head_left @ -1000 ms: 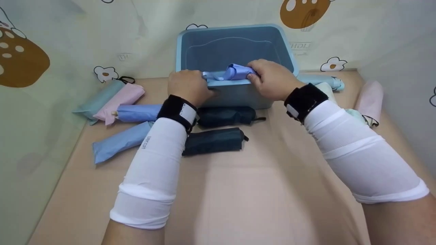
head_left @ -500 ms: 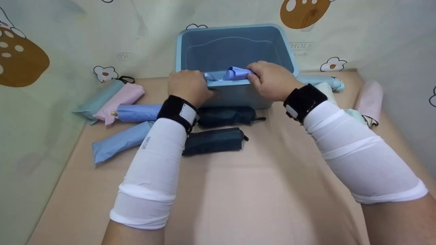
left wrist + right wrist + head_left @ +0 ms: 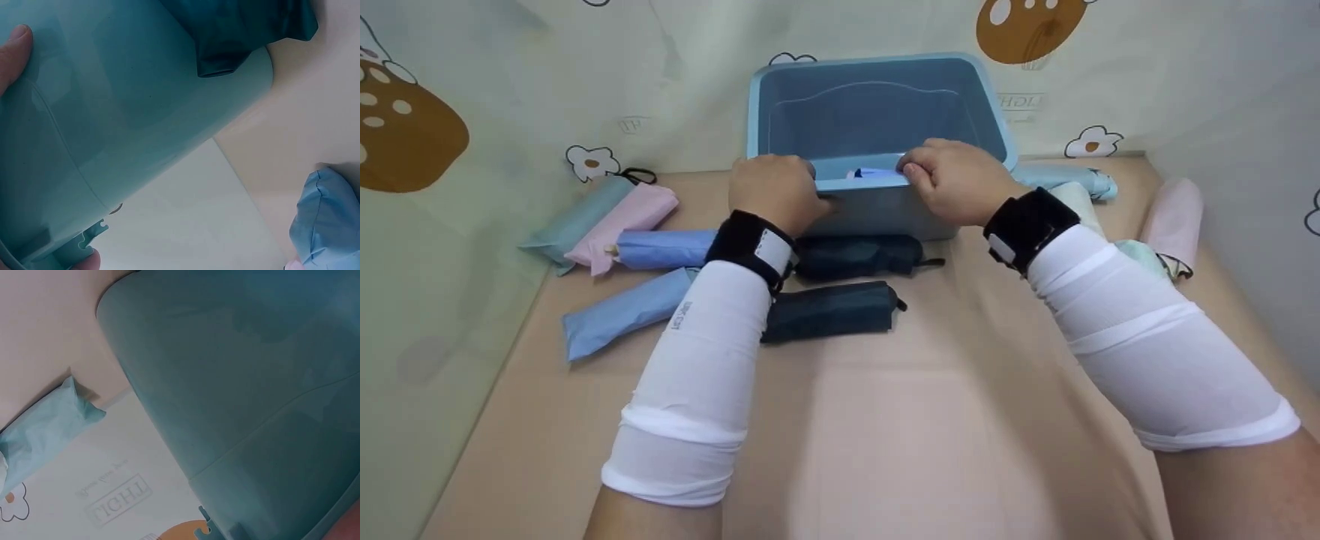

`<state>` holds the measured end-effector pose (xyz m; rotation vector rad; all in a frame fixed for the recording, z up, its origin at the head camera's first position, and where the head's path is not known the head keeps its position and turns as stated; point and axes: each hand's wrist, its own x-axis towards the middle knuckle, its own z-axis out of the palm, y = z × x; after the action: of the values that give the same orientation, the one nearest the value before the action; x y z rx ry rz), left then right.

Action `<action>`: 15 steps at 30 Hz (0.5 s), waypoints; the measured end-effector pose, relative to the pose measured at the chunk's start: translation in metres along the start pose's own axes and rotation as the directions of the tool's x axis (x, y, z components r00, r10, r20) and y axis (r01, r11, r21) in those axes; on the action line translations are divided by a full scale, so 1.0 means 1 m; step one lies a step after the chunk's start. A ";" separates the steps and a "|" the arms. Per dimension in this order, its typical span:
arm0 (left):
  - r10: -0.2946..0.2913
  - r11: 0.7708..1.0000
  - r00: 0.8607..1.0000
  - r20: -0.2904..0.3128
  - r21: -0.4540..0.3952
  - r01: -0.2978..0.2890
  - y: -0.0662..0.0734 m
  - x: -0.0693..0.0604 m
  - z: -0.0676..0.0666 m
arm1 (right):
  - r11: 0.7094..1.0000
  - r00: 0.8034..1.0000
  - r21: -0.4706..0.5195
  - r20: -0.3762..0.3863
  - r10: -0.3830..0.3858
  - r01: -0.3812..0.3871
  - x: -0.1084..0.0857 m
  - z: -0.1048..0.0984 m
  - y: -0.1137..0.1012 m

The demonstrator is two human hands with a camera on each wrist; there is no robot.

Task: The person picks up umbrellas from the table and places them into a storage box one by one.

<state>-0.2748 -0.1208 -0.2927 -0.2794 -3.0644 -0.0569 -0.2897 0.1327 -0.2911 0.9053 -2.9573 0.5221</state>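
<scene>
My left hand (image 3: 775,191) grips the front rim of a blue plastic bin (image 3: 885,202) near its left corner, thumb outside the wall. My right hand (image 3: 960,180) is at the same rim further right, fingers curled down over the inside. A strip of a periwinkle-blue folded umbrella (image 3: 876,173) shows beside its fingertips; the rest is hidden behind the front wall and the hand. In the left wrist view the thumb (image 3: 14,56) lies against the bin wall. The right wrist view shows mostly the bin wall (image 3: 225,394).
Two dark folded umbrellas (image 3: 832,311) lie before the bin. Left of it are blue (image 3: 630,311), periwinkle (image 3: 664,249), pink (image 3: 626,221) and green ones (image 3: 585,214). A light blue (image 3: 1069,180) and a pale pink umbrella (image 3: 1174,221) lie right. A patterned wall sheet (image 3: 675,82) stands behind.
The periwinkle umbrella has sunk behind the bin's front rim, leaving only a strip visible. My right hand has dropped slightly and moved little; the left hand stays on the rim.
</scene>
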 end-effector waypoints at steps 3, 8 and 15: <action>-0.005 1.000 1.000 0.010 -0.004 0.005 -0.001 0.000 0.000 | 1.000 1.000 0.010 -0.005 0.007 -0.007 0.000 0.000 -0.001; -0.008 1.000 1.000 0.010 -0.009 0.008 -0.001 0.000 0.000 | 0.999 0.999 0.032 -0.028 0.015 -0.014 -0.002 0.000 -0.001; -0.003 1.000 1.000 0.001 -0.012 0.003 -0.001 -0.001 0.000 | 0.998 0.999 0.055 -0.048 0.008 -0.005 -0.005 0.000 0.002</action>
<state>-0.2741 -0.1215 -0.2928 -0.2755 -3.0660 -0.0748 -0.2862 0.1370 -0.2918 0.8746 -2.9179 0.6192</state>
